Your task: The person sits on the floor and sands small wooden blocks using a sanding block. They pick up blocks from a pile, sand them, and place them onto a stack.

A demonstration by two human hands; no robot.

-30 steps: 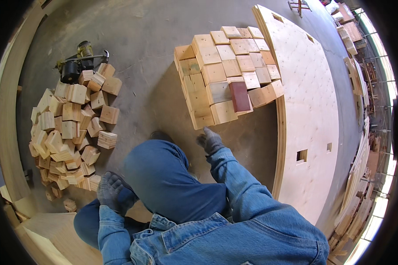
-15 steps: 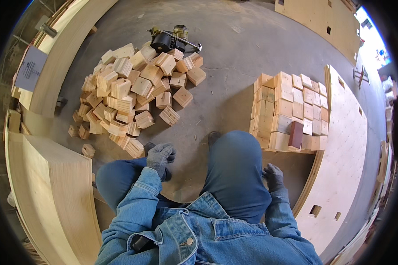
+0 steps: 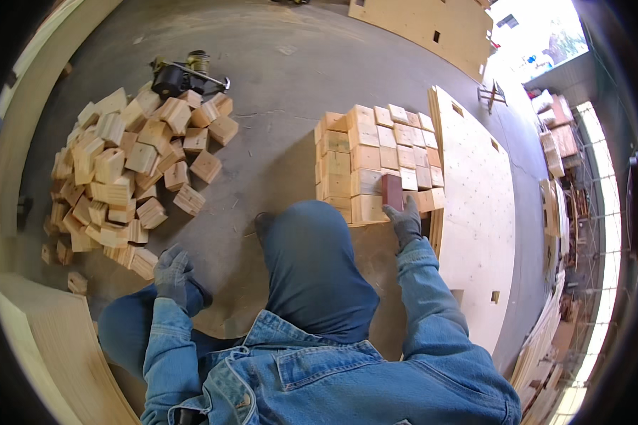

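My right hand (image 3: 406, 225), in a grey glove, reaches the near side of a stack of pale wooden blocks (image 3: 365, 157). Its thumb and fingers close around the near end of a dark red block (image 3: 392, 192), which lies on top of the stack. My left hand (image 3: 171, 275), also gloved, rests by my left knee with its fingers loosely curled and nothing visible in them. Just beyond it spreads a loose heap of wooden blocks (image 3: 142, 157).
A black and olive power tool (image 3: 184, 75) and a hammer (image 3: 218, 81) lie behind the heap. Plywood sheets (image 3: 473, 205) lie right of the stack. A thick wooden stack (image 3: 57, 333) stands at my near left. Another plywood panel (image 3: 432, 28) is at the back.
My right hand has come up from beside my right knee and taken hold of the dark red block. The view has swung to the right; my left hand stays by the knee.
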